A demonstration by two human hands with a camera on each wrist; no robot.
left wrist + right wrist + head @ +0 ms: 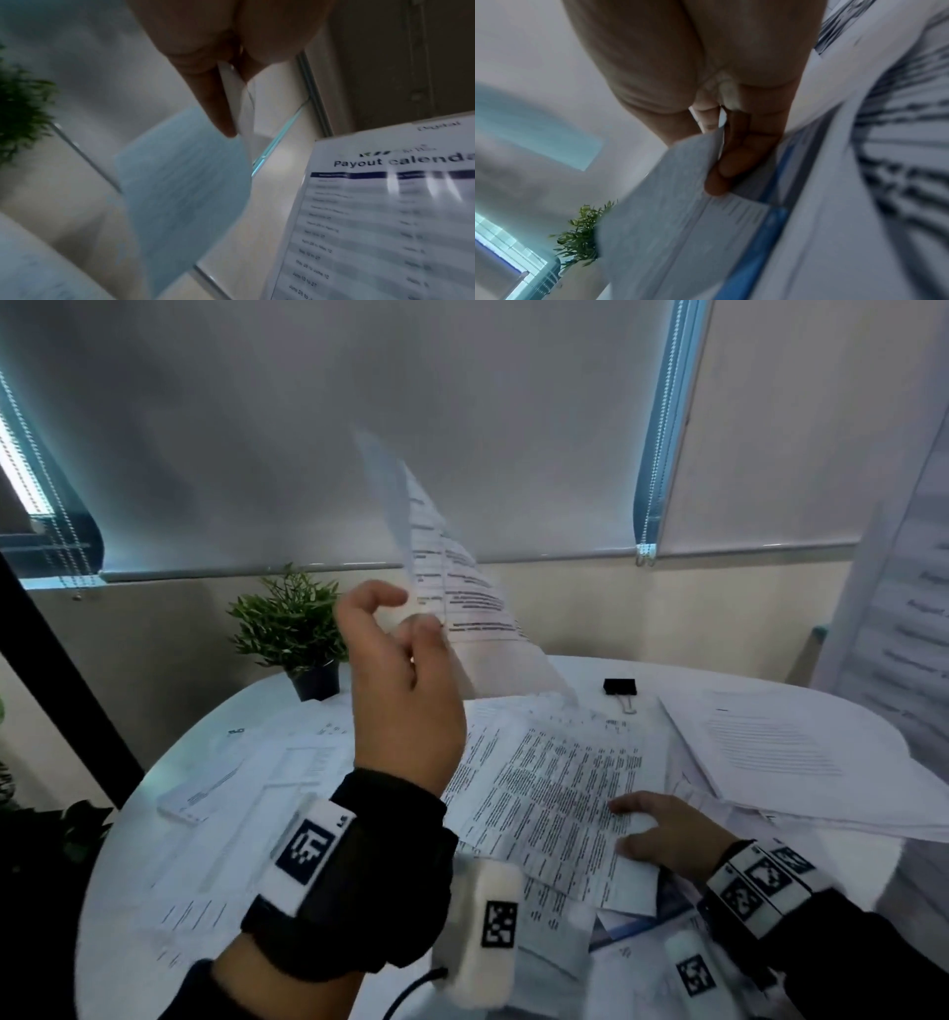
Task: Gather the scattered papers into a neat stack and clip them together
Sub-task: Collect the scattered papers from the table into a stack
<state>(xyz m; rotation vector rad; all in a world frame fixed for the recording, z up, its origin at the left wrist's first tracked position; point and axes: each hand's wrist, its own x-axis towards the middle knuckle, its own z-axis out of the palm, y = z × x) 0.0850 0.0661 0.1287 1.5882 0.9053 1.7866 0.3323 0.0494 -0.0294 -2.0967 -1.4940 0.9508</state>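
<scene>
The left hand [405, 695] is raised above the worktop [128, 891], pinching a printed sheet [457, 593] by its lower edge between thumb and fingers, so the sheet stands in the air. The right hand [662, 834] rests near the front edge, its fingers gripping the loose papers [554, 793] piled there. A black binder clip [620, 686] lies near the far edge, beside a potted plant [292, 629].
</scene>
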